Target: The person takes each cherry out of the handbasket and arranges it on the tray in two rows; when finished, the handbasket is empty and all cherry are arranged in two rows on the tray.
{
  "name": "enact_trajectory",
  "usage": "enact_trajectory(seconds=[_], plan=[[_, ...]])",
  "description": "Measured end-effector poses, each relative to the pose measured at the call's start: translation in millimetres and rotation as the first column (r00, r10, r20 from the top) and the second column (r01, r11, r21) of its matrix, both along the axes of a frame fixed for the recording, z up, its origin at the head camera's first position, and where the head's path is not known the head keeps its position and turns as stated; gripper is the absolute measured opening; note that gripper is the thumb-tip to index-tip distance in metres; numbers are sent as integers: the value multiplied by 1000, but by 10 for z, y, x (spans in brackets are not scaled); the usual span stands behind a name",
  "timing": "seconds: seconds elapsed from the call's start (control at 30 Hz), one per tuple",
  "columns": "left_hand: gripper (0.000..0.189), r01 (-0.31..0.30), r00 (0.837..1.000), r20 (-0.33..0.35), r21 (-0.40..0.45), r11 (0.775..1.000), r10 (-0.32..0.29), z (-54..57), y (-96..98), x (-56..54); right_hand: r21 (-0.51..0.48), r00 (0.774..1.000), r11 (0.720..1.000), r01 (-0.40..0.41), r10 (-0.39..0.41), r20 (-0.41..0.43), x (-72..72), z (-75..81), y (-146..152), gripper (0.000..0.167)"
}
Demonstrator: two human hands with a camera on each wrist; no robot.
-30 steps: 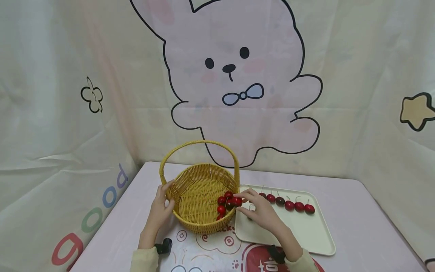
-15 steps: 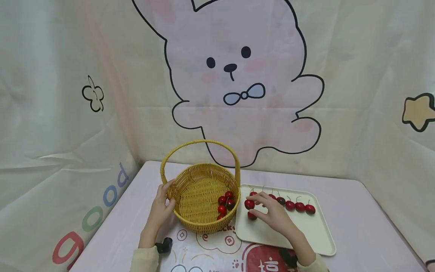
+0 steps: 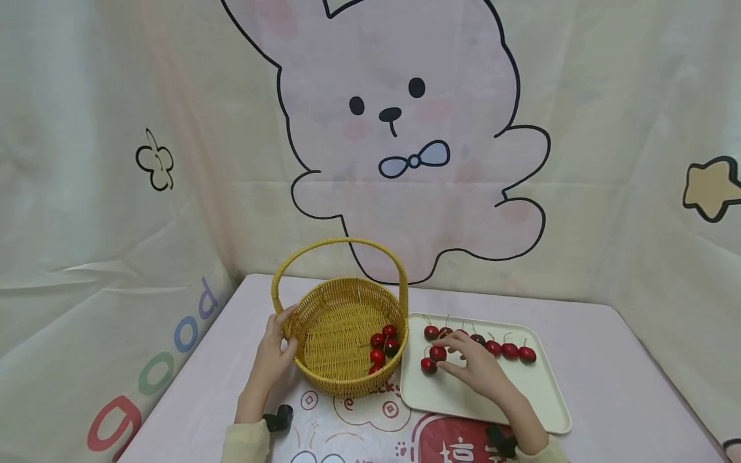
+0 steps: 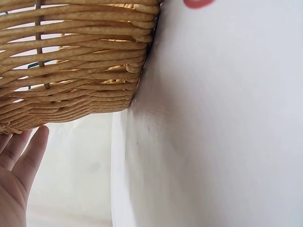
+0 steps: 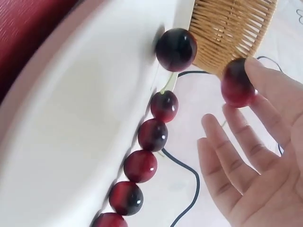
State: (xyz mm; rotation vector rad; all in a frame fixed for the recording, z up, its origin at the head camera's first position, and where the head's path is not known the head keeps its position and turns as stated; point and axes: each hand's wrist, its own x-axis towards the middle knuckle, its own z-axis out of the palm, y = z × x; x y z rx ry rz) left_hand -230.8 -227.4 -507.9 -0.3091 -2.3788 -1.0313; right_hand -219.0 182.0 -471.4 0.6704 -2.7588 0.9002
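Note:
A round yellow wicker basket (image 3: 330, 334) with a tall arched handle stands on the table, several red cherries (image 3: 377, 357) gathered at its right side. My left hand (image 3: 274, 350) holds the basket's left rim near the handle's foot; the left wrist view shows its fingers (image 4: 35, 153) against the wicker. Over the cream tray (image 3: 515, 399), my right hand (image 3: 477, 366) pinches a cherry (image 5: 238, 82) between thumb and fingertips, the other fingers spread. Another cherry (image 3: 428, 366) sits on the tray just in front of the held one.
Along the tray's far side runs a row of stemmed cherries (image 3: 510, 351), partly hidden by my right hand. The tray stands just right of the basket. A printed mat (image 3: 370, 418) lies in front, and a patterned curtain (image 3: 579, 244) hangs behind the table.
My right hand has moved from the basket's right rim rightward over the tray, carrying a cherry. My left hand and the basket have stayed in place.

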Motion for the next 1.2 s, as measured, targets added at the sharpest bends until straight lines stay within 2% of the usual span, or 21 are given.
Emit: enact_trajectory(seconds=[0.37,0.63,1.07,1.2], plan=[[67,8,1000,6,5,1000,-8,8,1,-5,38,998,998,-48,47,30,-32,-51,136,32],[68,6,1000,8,-8,1000,-6,12,-7,0,59,990,998,-32,23,141,-47,-82,173,30],[69,3,1000,18,5,1000,-3,44,7,16,71,984,997,-6,-7,180,-68,-155,175,31],[69,7,1000,-1,2,1000,-7,36,8,14,72,983,997,0,-13,181,-75,-187,168,31]])
